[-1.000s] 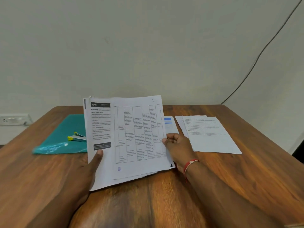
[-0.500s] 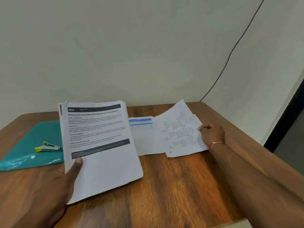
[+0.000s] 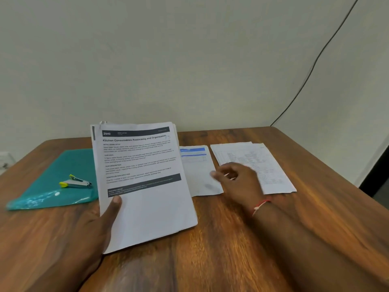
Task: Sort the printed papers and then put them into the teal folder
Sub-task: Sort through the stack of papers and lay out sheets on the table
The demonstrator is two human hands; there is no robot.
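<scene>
My left hand [image 3: 99, 220] holds a stack of printed papers [image 3: 145, 182] tilted up above the table, thumb on the top sheet headed "Kitchen Consumables Restocking and Organization". My right hand [image 3: 237, 182] hovers empty with loosely curled fingers between two piles lying flat on the table. One is a sheet with a blue header [image 3: 197, 165], the other a pile topped by a table-printed sheet [image 3: 271, 165] at the right. The teal folder [image 3: 52, 178] lies flat at the left.
A small grey stapler with yellow-green ends [image 3: 75, 182] sits on the teal folder. The wooden table [image 3: 210, 249] meets a pale wall behind. A black cable [image 3: 311, 70] runs down the wall at the right. A wall socket [image 3: 4, 161] shows at the far left.
My right hand carried the table-printed sheet from the held stack to the right pile, let go of it, and drew back left. The left hand's stack now shows the "Kitchen Consumables" page.
</scene>
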